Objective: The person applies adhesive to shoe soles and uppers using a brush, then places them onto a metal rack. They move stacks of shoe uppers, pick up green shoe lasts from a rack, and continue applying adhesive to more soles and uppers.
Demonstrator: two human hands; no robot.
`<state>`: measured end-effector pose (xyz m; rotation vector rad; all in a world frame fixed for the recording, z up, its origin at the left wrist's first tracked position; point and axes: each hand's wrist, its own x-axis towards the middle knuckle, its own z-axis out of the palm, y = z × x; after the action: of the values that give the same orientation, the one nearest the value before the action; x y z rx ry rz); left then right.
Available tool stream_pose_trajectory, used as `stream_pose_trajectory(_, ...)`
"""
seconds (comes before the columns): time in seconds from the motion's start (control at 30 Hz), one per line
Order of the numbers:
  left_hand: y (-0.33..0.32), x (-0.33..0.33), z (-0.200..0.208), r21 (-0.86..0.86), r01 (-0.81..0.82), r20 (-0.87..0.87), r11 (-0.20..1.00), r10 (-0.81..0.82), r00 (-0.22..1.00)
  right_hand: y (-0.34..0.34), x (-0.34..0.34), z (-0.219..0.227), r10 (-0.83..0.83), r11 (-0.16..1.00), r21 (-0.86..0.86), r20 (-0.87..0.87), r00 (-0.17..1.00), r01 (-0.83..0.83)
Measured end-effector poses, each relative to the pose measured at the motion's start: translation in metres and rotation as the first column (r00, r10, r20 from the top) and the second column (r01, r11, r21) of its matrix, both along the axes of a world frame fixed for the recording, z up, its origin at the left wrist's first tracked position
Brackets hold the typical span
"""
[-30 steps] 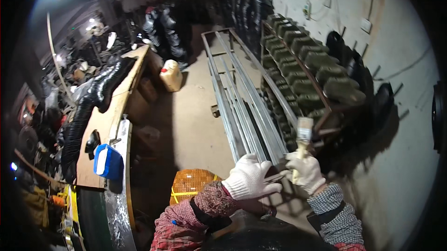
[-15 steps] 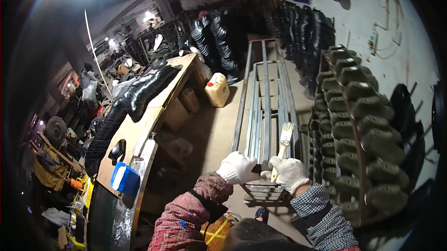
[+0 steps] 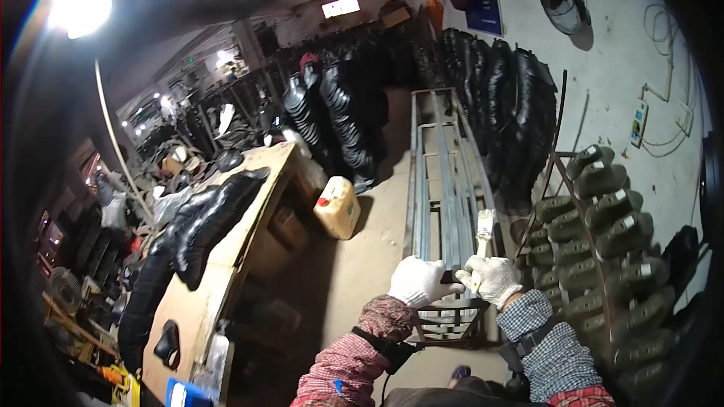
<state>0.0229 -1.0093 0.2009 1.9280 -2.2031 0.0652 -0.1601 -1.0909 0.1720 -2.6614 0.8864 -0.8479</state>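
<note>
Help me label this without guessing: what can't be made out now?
All in the head view:
- Brush: gripped part of its handle, hidden by the right hand.
- Left hand: whether it grips the metal frame, hidden by its own back.
- Blue container: lower part, cut off by the lower edge.
- Wall poster: print too small.

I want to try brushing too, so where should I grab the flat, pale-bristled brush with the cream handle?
Probably by the slim cream handle, coming from below: the brush stands bristles up, and the white-gloved right hand holds it that way.
</note>
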Motion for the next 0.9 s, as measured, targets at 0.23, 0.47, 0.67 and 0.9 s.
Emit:
stream_pose_trajectory(0.23,-0.170,0.066,-0.002,-0.018,-0.068,0.075,0.998,0.069,0.995,-0.171,0.067,-0.003,0.076,0.993,-0.094,0.084,0.994,-0.068)
stream_pose_trajectory(0.47,-0.348,0.137,-0.001,0.074,-0.025,0.146,0.997,0.014,0.989,-0.257,0.017,-0.008,-0.050,0.992,0.123,0.372,0.927,0.004)
stream_pose_trajectory(0.67,-0.569,0.250,-0.008,-0.062,-0.036,0.103,0.997,0.043,0.994,-0.246,-0.044,-0.025,-0.648,0.652,0.450,-0.088,0.757,0.610)
stream_pose_trajectory(0.9,-0.817,0.127,-0.054,0.438,-0.179,-0.887,0.881,0.456,0.075,-0.145,-0.020,-0.048,-0.923,-0.017,0.535,-0.332,0.192,0.845)
